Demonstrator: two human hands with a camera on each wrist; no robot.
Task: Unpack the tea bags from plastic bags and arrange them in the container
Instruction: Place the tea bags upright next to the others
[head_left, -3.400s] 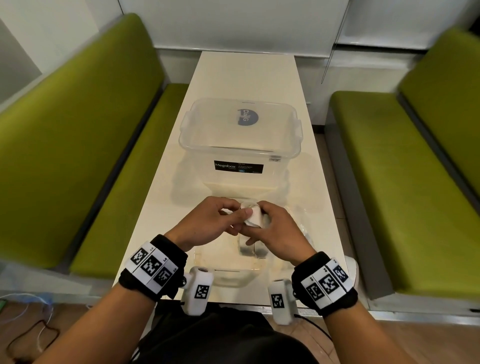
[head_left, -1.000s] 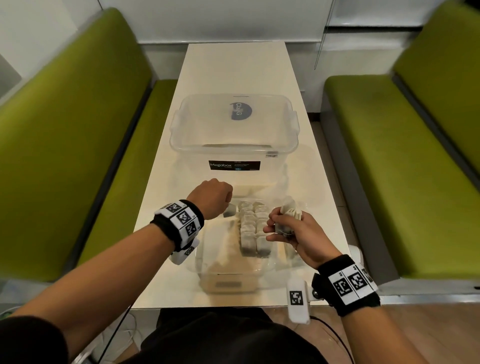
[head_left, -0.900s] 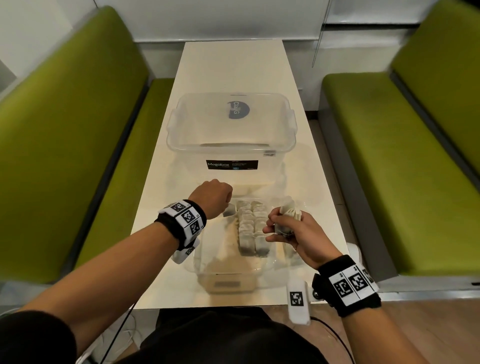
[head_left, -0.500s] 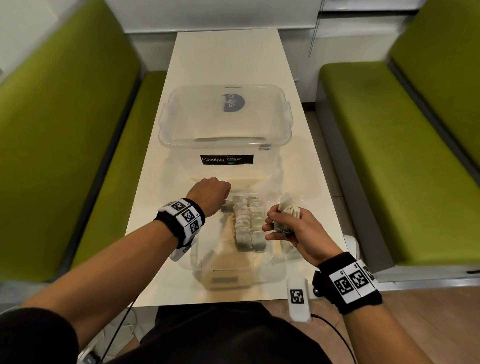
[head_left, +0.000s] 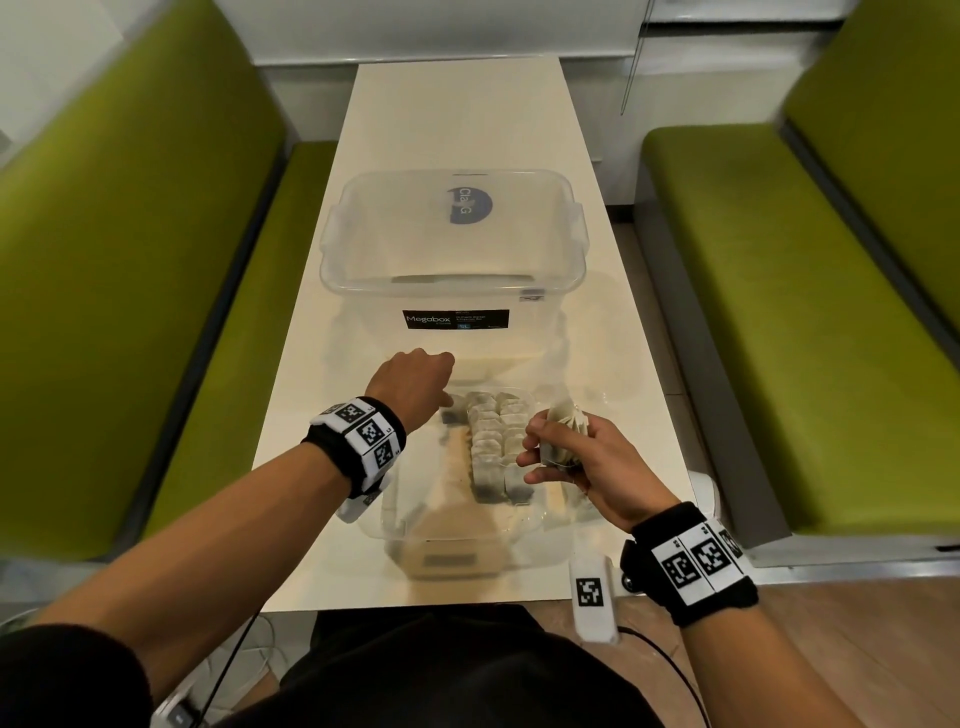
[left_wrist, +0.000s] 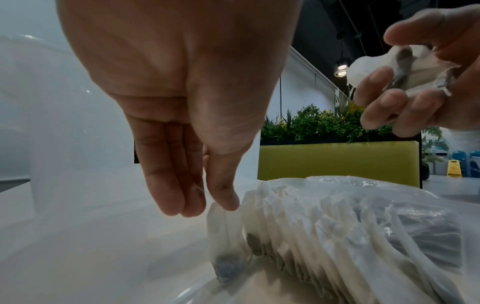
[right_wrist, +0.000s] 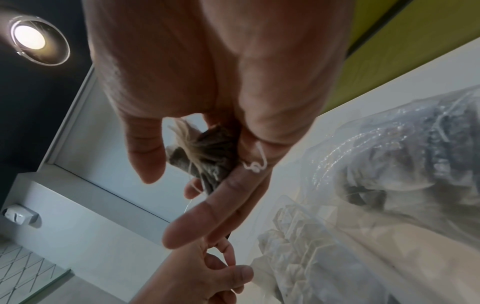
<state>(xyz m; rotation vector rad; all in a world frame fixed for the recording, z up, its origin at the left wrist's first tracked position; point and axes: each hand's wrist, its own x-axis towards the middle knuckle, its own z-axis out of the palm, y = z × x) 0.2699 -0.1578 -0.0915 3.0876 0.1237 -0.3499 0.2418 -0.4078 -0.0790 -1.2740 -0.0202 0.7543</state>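
Note:
A small clear container (head_left: 395, 519) stands near the table's front edge, with rows of upright tea bags (head_left: 491, 447) inside. My left hand (head_left: 447, 402) reaches into its far left corner. There its thumb and fingers (left_wrist: 223, 197) pinch the top of a single tea bag (left_wrist: 226, 236) standing at the end of a row. My right hand (head_left: 545, 457) hovers over the container's right side and grips a bunch of tea bags (head_left: 563, 423), seen from below as a dark wad (right_wrist: 207, 152) with loose strings.
A large clear Megabox tub (head_left: 452, 249) stands just behind the small container. A crumpled plastic bag (right_wrist: 405, 156) holding more tea bags lies to the container's right. Green benches (head_left: 130, 260) flank the narrow white table (head_left: 462, 114).
Earlier both hands held a bunch together over the container. The left hand has since gone to the far left corner with one tea bag. Over the last second both hands stay nearly still.

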